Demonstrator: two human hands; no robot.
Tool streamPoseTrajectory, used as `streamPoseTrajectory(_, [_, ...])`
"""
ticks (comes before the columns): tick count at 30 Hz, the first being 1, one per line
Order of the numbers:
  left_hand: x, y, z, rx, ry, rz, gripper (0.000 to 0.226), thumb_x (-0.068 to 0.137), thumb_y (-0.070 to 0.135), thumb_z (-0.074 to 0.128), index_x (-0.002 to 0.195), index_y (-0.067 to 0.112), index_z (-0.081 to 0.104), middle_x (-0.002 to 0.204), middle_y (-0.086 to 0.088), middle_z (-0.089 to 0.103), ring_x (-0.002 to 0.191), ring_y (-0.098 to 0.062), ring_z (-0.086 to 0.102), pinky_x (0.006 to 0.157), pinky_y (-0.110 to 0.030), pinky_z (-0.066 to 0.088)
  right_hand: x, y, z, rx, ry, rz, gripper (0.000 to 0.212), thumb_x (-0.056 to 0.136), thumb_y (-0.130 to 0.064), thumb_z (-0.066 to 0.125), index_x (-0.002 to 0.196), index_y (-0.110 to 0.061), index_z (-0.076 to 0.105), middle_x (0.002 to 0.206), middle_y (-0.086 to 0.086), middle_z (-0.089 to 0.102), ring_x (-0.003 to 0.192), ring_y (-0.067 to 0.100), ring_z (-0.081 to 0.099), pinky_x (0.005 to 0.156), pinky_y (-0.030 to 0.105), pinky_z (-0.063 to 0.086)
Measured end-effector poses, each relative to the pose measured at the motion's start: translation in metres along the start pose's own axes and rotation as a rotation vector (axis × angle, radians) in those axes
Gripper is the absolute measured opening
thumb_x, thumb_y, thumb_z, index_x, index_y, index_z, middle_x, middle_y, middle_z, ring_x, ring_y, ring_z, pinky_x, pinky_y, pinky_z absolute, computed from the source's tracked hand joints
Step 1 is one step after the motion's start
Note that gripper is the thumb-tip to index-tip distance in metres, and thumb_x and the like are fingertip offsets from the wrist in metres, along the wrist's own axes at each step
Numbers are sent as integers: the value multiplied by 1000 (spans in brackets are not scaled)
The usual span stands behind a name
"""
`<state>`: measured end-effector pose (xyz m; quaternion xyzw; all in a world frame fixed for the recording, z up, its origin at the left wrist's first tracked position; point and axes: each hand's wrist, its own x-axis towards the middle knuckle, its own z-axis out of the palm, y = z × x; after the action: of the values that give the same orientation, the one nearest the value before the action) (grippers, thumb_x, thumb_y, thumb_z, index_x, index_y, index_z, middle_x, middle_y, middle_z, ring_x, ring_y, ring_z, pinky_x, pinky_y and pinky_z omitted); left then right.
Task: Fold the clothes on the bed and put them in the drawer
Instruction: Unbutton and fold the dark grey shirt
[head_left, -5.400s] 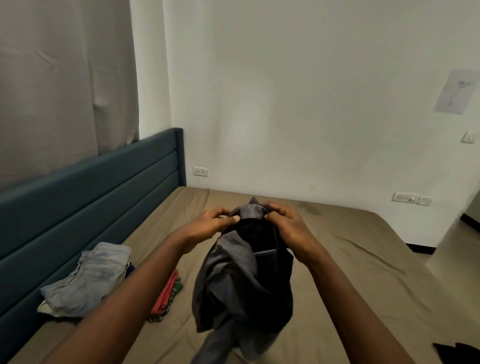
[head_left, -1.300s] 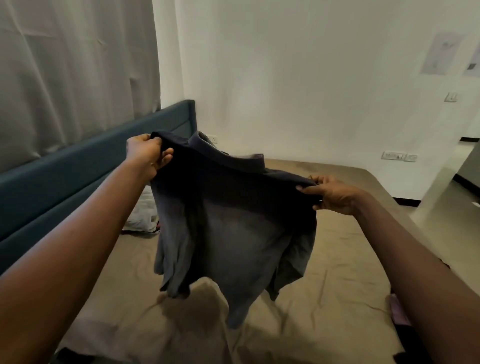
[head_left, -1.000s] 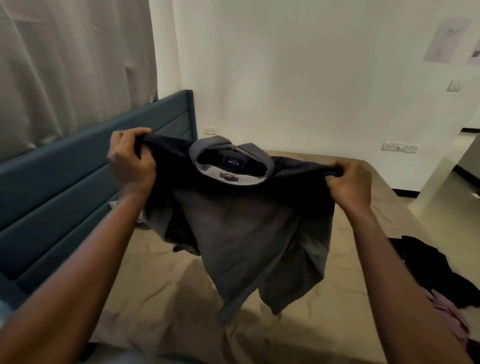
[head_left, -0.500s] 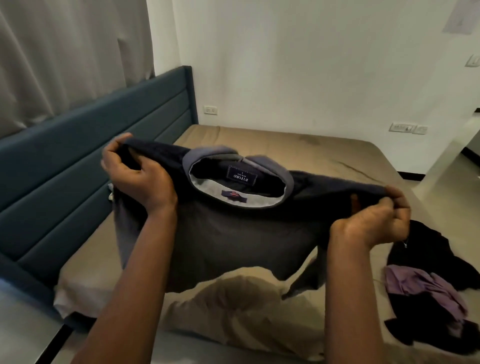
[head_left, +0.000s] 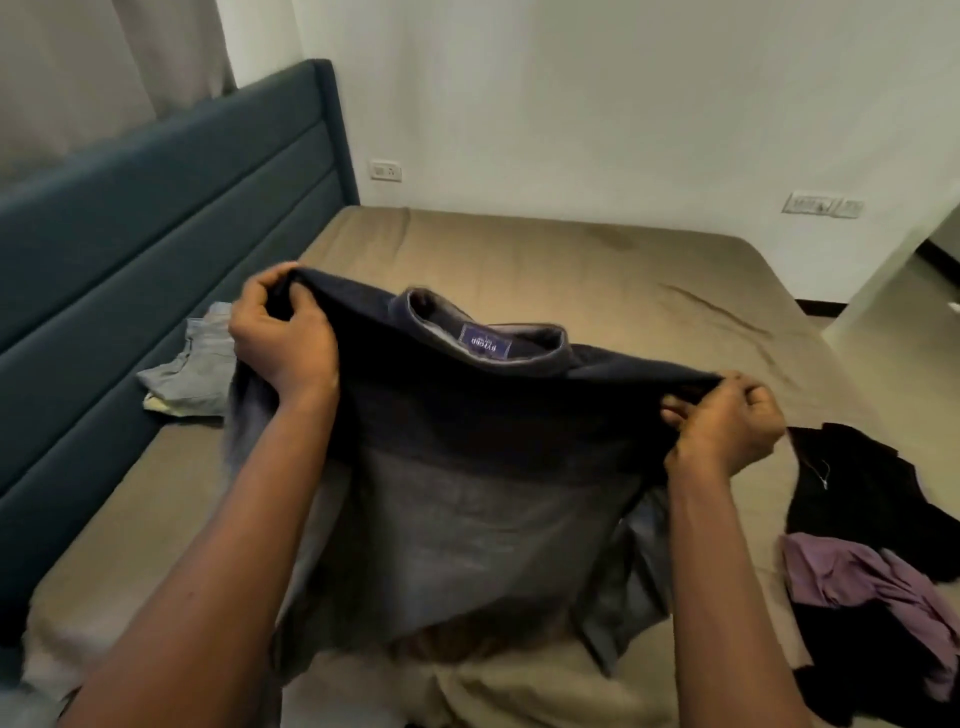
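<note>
My left hand (head_left: 283, 343) and right hand (head_left: 724, 431) are now wide apart, each gripping a shoulder of the dark shirt (head_left: 467, 493); seconds ago they held it bunched together at the collar (head_left: 483, 338). The shirt now hangs spread open, and lower over the bed (head_left: 571, 260) than a moment ago.

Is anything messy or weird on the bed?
Yes. A black garment and a purple garment lie crumpled in a heap at the right edge of the bed, not folded like the pale stack by the headboard. The sheet also shows a faint darker patch near the far wall. The held-up dark shirt looks fine.
</note>
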<state>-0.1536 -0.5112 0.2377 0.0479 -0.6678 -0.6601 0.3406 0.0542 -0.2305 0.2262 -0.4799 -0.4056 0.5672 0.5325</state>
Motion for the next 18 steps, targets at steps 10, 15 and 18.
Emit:
streamPoseTrajectory(10, [43, -312, 253, 375, -257, -408, 19, 91, 16, 66, 105, 11, 77, 99, -5, 75, 94, -23, 68, 87, -29, 51, 184, 249, 226, -141, -108, 375, 21, 97, 7, 53, 83, -6, 62, 82, 16, 66, 69, 23, 69, 63, 28, 63])
streamPoseTrajectory(15, [40, -489, 347, 530, -425, -612, 19, 76, 25, 66, 88, 20, 79, 89, -6, 78, 83, -30, 74, 82, -43, 63, 272, 396, 304, -146, -28, 604, 8, 98, 10, 46, 92, 7, 52, 87, 22, 61, 69, 27, 64, 65, 35, 61])
streamPoseTrajectory(18, [37, -552, 387, 461, -425, -812, 13, 79, 13, 69, 91, 12, 74, 89, -9, 75, 67, -24, 72, 65, -39, 65, 331, 477, 333, -210, -54, 619, 30, 99, 3, 40, 126, 7, 53, 98, 21, 62, 75, 26, 65, 43, 31, 56])
